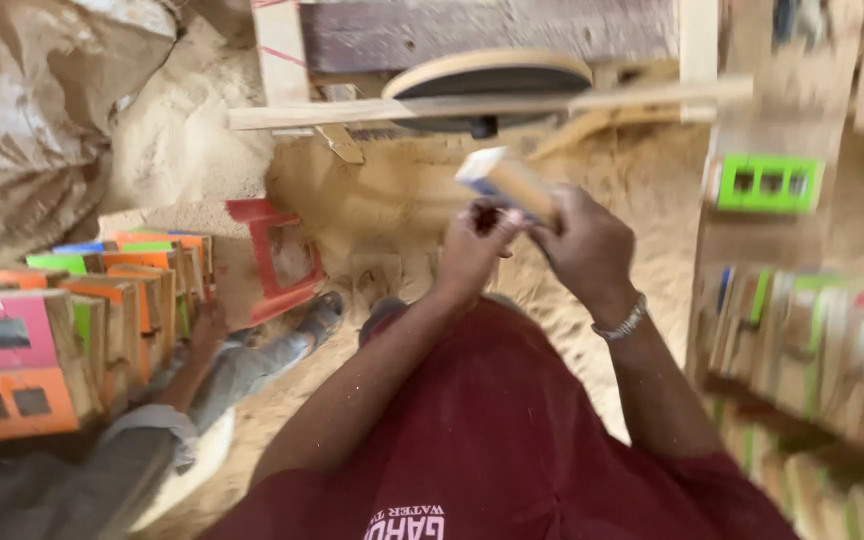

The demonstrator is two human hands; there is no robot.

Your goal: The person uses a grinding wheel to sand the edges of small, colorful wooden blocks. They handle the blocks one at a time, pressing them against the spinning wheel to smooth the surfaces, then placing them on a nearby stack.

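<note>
Far left, we're passing a crumpled sack and stacked painted wooden blocks, orange, pink, green, with square cut-outs. Beside them another person's hand is resting. At centre we're gripping a pale wooden block, blue on one face, over loose sawdust: left hand pinching its lower end, right hand closing round it. Right, blurred block rows are crowding the edge.
</note>
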